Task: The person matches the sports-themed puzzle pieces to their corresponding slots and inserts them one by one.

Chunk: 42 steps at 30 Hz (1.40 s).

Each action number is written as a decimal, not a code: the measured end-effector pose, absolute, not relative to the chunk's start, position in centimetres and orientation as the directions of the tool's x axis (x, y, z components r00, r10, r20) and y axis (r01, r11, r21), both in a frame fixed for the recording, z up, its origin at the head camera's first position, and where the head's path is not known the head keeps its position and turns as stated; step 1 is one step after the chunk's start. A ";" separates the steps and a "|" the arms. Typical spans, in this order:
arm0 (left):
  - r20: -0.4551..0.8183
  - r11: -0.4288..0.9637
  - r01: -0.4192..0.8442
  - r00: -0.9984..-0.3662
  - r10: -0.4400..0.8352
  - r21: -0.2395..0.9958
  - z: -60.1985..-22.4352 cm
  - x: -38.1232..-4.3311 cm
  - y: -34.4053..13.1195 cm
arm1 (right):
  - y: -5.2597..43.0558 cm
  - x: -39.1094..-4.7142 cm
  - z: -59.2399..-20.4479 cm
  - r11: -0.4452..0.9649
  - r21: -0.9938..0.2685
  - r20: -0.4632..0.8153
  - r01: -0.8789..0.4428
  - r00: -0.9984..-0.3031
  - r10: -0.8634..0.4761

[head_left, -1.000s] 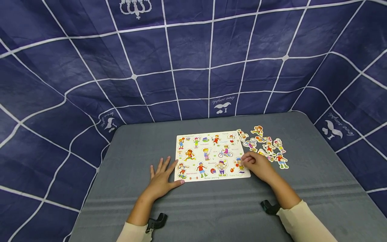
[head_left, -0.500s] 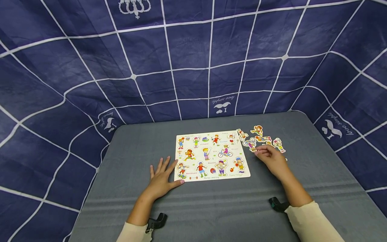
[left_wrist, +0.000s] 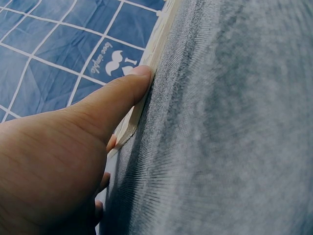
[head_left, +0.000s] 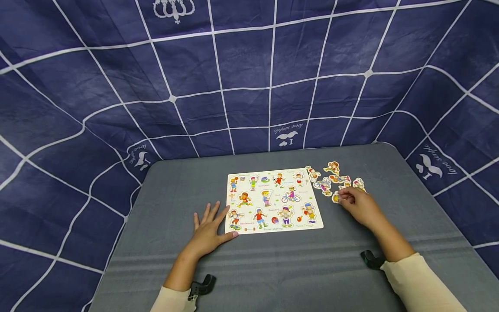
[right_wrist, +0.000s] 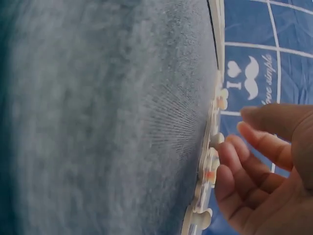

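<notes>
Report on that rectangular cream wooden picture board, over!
Left hand spread, touching near-left corner of cream wooden board. Right hand at flat, colourful cutout pieces beside it. Right hand partly hides some pieces.

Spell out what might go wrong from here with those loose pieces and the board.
The right hand is at closely crowded puzzle pieces, so it might knock neighbours aside.
One piece lies right by the board's far right corner and could catch if the board shifts.
The left hand steadies only the near left corner, so a push on the right side might turn the board.
</notes>
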State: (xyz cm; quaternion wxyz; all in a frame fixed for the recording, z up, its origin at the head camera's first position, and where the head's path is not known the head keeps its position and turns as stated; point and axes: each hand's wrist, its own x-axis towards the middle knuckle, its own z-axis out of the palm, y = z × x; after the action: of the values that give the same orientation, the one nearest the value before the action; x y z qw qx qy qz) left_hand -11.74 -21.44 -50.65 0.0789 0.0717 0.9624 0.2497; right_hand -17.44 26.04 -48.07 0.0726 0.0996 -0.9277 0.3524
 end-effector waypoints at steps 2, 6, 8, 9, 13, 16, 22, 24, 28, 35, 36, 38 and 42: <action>-0.105 0.863 0.104 -0.979 0.178 0.495 -50.7 -11.7 -21.4 | 26.2 -17.4 -48.1 0.784 -0.565 0.218 -0.257 -0.963 -0.159; -0.104 0.864 0.106 -0.978 0.179 0.492 -50.7 -11.7 -21.3 | 26.5 -17.6 -48.3 0.807 -0.509 0.224 -0.298 -0.952 -0.211; -0.110 0.864 0.104 -0.978 0.180 0.492 -50.7 -11.7 -21.3 | 26.7 -17.8 -48.4 0.807 -0.498 0.226 -0.319 -0.945 -0.235; -0.114 0.865 0.102 -0.977 0.180 0.492 -50.8 -11.8 -21.3 | 26.8 -17.9 -48.4 0.807 -0.492 0.225 -0.326 -0.943 -0.244; -0.124 0.867 0.101 -0.975 0.184 0.488 -50.8 -11.9 -21.3 | 27.1 -18.2 -48.3 0.805 -0.466 0.234 -0.367 -0.929 -0.288; -0.121 0.870 0.105 -0.975 0.185 0.482 -50.9 -11.9 -21.3 | 27.3 -18.4 -48.2 0.800 -0.454 0.231 -0.392 -0.919 -0.320; -0.136 0.870 0.098 -0.973 0.186 0.484 -50.9 -11.9 -21.3 | 27.4 -18.6 -47.9 0.807 -0.451 0.175 -0.381 -0.924 -0.339; -0.135 0.870 0.098 -0.973 0.185 0.483 -50.9 -11.8 -21.3 | 27.4 -18.6 -47.9 0.807 -0.454 0.170 -0.379 -0.925 -0.339; -0.107 0.868 0.108 -0.978 0.181 0.484 -51.0 -11.8 -21.4 | 27.4 -18.7 -48.0 0.797 -0.458 0.194 -0.395 -0.919 -0.344; -0.122 0.870 0.099 -0.976 0.178 0.483 -51.0 -11.9 -21.4 | 27.0 -18.6 -47.8 0.779 -0.478 0.259 -0.407 -0.912 -0.317; -0.123 0.870 0.098 -0.976 0.179 0.484 -50.9 -11.9 -21.4 | 26.9 -18.6 -47.7 0.778 -0.481 0.266 -0.405 -0.912 -0.311; -0.126 0.871 0.096 -0.976 0.178 0.483 -50.9 -11.9 -21.4 | 26.7 -18.5 -47.6 0.775 -0.484 0.277 -0.406 -0.911 -0.305; -0.126 0.869 0.094 -0.976 0.176 0.485 -50.9 -11.9 -21.5 | 26.1 -18.6 -47.4 0.768 -0.493 0.288 -0.410 -0.909 -0.300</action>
State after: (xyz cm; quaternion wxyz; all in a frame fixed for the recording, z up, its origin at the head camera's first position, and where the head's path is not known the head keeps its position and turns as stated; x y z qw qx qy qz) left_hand -11.89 -21.45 -50.93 0.0831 0.0702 0.9632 0.2457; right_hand -18.55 26.05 -47.44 0.0968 0.1899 -0.9351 0.2830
